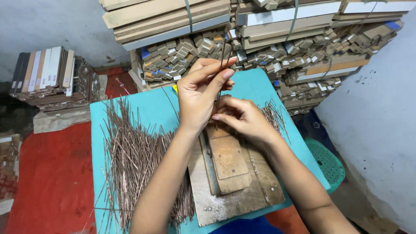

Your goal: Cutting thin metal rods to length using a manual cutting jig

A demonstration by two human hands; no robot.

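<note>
From the head camera, the left hand point(201, 93) pinches a few thin copper-coloured metal rods point(222, 65) upright above a worn wooden jig point(227, 162) on the teal table point(147, 104). The right hand point(242, 117) closes its fingers round the rods' lower ends. A loose rod pile point(134, 156) lies left; stacked wooden strips point(277, 39) stand behind.

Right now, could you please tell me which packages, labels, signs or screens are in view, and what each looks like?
No labels, signs or screens show.
Strapped bundles of long tan and white wooden strips: top, stacked high, bound with green bands.
Smaller bundle of white, tan and dark wooden strips: far left, on the floor by the wall.
Loose thin coppery metal rods: heaped unpackaged on the turquoise table.
</note>
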